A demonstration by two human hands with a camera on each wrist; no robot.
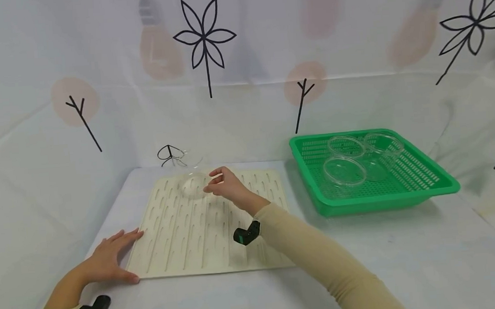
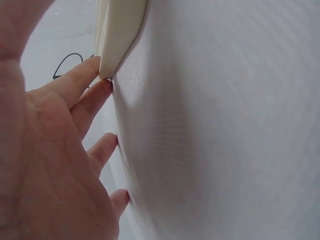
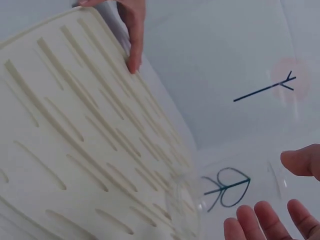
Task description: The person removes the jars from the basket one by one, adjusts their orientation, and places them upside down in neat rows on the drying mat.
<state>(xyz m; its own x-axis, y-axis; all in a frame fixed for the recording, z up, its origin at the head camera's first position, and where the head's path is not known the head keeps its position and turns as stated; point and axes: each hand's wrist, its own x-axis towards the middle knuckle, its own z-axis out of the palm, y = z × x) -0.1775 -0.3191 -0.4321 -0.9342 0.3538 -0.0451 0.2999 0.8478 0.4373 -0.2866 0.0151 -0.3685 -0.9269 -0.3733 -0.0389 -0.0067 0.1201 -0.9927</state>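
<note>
Spread open, my left hand [image 1: 110,257] grips nothing and touches the mat's [image 1: 192,230] edge, between 8 and 9 o'clock. Fingers loosely curved, thumb apart, my right hand [image 1: 228,187] is just beside a clear dish [image 1: 192,186], at its 3 o'clock; I can't tell if they touch. That dish is toward the mat's 11 o'clock. Past 2 o'clock, a basket [image 1: 376,204] holds other dishes [image 1: 344,170].

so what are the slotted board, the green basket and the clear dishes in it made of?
Slotted board: probably molded plastic or silicone; matte, opaque cream, rounded slot ends.
Green basket: likely rigid plastic; uniform color, slight sheen, perforated sides and base.
Clear dishes: glass or clear plastic, can't tell which; smooth, glossy, basket's green shows through, rims catch light.
</note>
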